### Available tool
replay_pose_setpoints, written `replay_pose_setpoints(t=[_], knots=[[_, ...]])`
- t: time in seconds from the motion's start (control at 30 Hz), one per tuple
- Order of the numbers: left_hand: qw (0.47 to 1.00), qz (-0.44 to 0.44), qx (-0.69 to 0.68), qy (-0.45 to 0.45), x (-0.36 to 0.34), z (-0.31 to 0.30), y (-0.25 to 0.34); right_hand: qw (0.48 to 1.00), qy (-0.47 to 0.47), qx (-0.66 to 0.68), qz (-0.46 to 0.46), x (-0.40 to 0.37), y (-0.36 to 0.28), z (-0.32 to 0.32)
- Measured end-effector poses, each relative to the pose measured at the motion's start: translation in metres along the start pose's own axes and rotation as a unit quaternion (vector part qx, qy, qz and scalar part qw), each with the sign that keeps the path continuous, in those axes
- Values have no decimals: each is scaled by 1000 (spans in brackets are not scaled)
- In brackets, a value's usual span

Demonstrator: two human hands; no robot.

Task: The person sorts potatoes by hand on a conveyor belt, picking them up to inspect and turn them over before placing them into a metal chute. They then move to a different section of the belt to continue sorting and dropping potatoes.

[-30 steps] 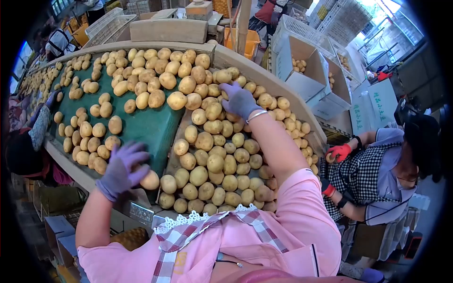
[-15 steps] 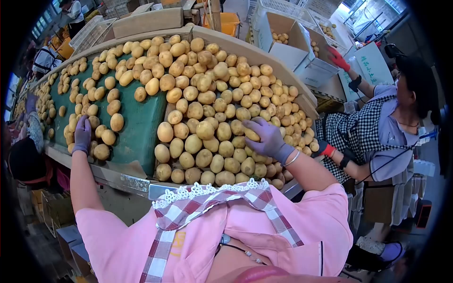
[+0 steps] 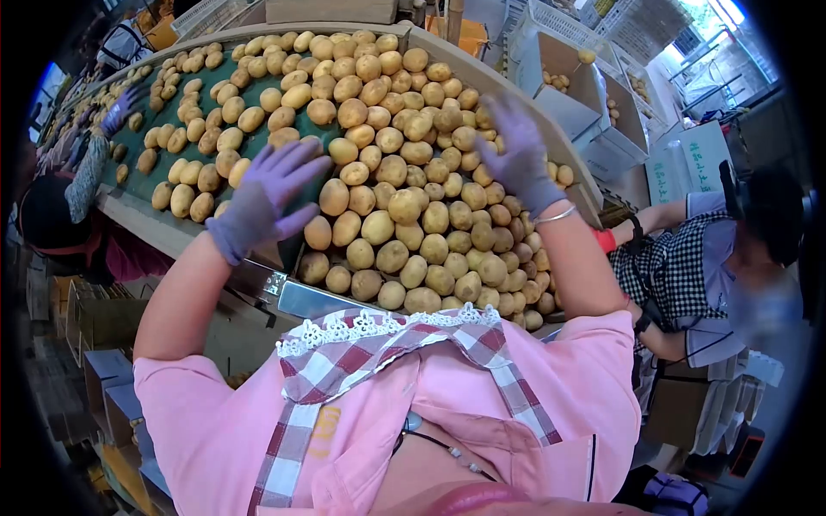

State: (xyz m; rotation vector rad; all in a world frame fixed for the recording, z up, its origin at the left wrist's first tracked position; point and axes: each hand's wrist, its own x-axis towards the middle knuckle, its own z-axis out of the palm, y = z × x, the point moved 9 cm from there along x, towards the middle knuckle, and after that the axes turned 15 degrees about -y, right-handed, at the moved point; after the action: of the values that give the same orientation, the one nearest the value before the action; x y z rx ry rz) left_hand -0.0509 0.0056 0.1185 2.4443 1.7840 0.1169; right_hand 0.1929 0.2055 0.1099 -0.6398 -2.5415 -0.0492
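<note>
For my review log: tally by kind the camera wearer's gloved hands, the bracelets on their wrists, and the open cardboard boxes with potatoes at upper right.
Gloved hands: 2 (left hand, right hand)
Bracelet: 1, right wrist
Open cardboard boxes: 2
Total: 5
Loose potatoes overlap too much to count.

Potatoes (image 3: 404, 206) lie on the belt (image 3: 138, 185), at left, and massed directly to its right. The left hand (image 3: 271, 193) is over the belt's right end; the right hand (image 3: 520, 159) is over the mass, near the rim (image 3: 469, 69). The rim runs along the far side. Beyond it, at right, stand boxes (image 3: 568, 105) containing potatoes. One co-worker (image 3: 688, 258) is positioned right of the mass, another (image 3: 60, 215) left of the belt.
</note>
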Motion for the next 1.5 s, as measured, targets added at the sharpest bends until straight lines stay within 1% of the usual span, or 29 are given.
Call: replay_pose_setpoints(t=[0.03, 0.07, 0.13, 0.23, 0.3, 0.33, 0.37, 0.4, 0.47, 0.53, 0.57, 0.6, 0.63, 0.67, 0.7, 0.77, 0.8, 0.83, 0.87, 0.93, 0.97, 1.03, 1.13, 1.2, 1.27, 1.33, 1.4, 1.47, 1.5], knots=[[999, 16, -5, -40, 15, 12, 10, 991, -119, 54, -4, -4, -41, 28], [996, 31, -9, -77, 26, 26, 14, 986, -133, 83, -58, -18, -69, 59], [994, -30, 29, -103, 32, 45, -18, 939, -291, 163, -84, -52, -115, 110], [979, -174, 60, -93, 8, 35, -94, 932, -271, 226, -82, -77, -84, 110], [969, -242, 4, -39, -41, 42, -197, 956, -238, 170, -8, -81, -38, 92], [961, -269, -59, 1, -73, 52, -251, 954, -272, 122, 35, -89, -10, 95], [928, -371, -6, -36, -101, 39, -266, 949, -243, 175, 98, -96, 16, 86], [880, -465, 46, -89, -131, 26, -278, 909, -210, 313, 176, -109, 42, 82], [887, -442, 91, -98, -253, 106, -483, 958, -203, 179, 99, -113, 51, 63], [829, -555, 63, -33, -250, 42, -436, 931, -213, 249, 157, -108, 76, 67], [809, -571, 111, 83, -228, 7, -397, 954, -172, 202, 141, -81, 74, 53], [816, -529, 174, 154, -181, -25, -348, 967, -142, 188, 94, -49, 72, 43], [888, -390, 107, 219, -129, -44, -314, 974, -120, 173, 79, -14, 68, 39], [916, -309, 116, 227, -75, -54, -258, 984, -94, 150, 21, 26, 58, 37], [953, -191, 81, 219, -25, -52, -220, 989, -67, 124, -39, 65, 46, 39], [990, -31, -58, 121, 60, -37, -133, 988, -53, 133, -63, 135, 27, 57], [998, 25, 1, 52, 87, -20, -91, 985, -55, 151, -66, 162, 19, 73], [998, 45, 38, 9, 108, -4, -63, 969, -126, 211, -36, 183, 17, 104], [994, 67, 73, -37, 120, 11, -44, 917, -260, 292, 75, 186, 18, 142], [987, -9, 131, -92, 133, 25, -63, 909, -276, 305, 67, 189, 17, 169], [995, -16, 95, -32, 128, 17, -81, 921, -298, 240, 67, 178, 20, 173], [989, -113, 73, -64, 108, 7, -110, 934, -332, 111, 72, 137, 3, 148], [970, -213, 91, -78, 63, 2, -155, 938, -273, 196, 81, 68, 0, 109], [940, -319, 61, -103, 20, 8, -204, 876, -344, 331, 74, 13, -3, 108], [930, -360, 3, -72, -29, 10, -253, 895, -304, 314, 90, -46, -18, 90], [939, -321, -116, 33, -82, 2, -282, 935, -270, 205, 104, -89, -30, 69], [939, -344, 14, -2, -140, 16, -315, 950, -268, 134, 86, -115, -57, 52], [926, -365, -84, 51, -180, 35, -350, 962, -265, 26, 68, -137, -70, 55], [928, -364, -49, 63, -178, 32, -343, 945, -299, 64, 118, -145, -69, 60]])
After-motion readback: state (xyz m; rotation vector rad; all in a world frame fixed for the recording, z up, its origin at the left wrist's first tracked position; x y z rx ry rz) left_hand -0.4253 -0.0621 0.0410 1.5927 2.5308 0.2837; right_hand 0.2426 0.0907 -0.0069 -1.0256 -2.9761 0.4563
